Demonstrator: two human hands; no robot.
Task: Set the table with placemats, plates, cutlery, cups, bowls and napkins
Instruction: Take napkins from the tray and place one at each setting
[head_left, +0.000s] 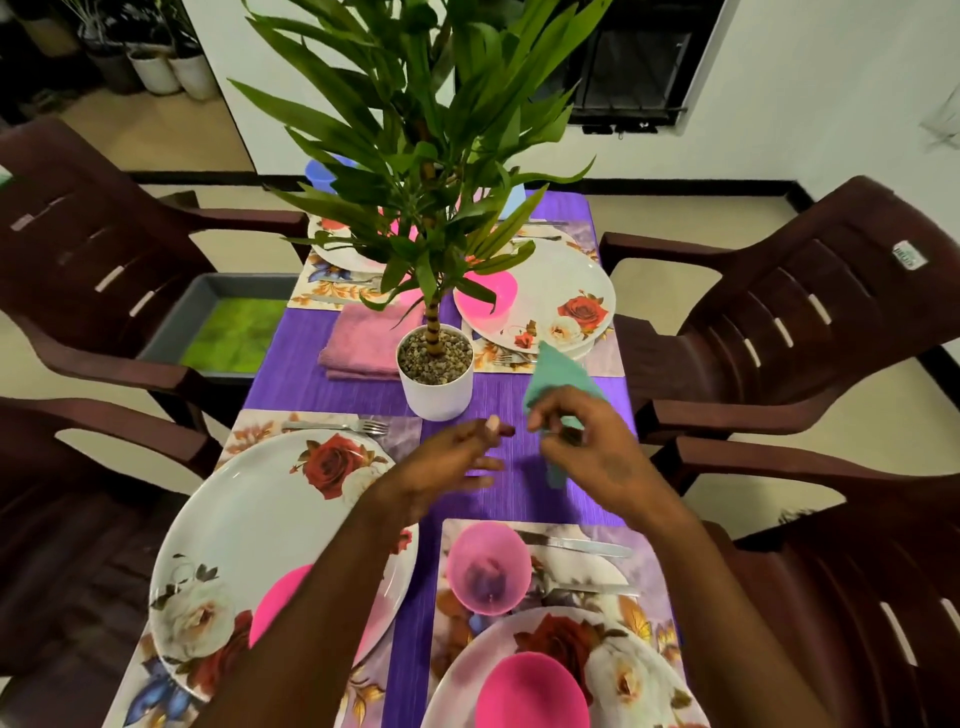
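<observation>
Head cam: right hand (587, 447) pinches a teal napkin (558, 384), fingers curled on it, held above the purple table runner (519, 395), just right of the white plant pot (436, 374). Left hand (457, 457) is beside it w/ fingers loosely spread, holding nothing; the two hands are close but apart. Pink napkin (363, 340) lies folded left of the pot. Near left: rose plate (260, 519) w/ fork (337, 426) beyond it. Near right: pink cup (488, 569) on placemat (644, 566), knife (576, 545) next to it, pink bowl (530, 691) on a plate at the bottom edge. Far right plate (556, 291) carries another pink bowl, partly hidden by leaves. Brown chairs (805, 312) on both sides.
</observation>
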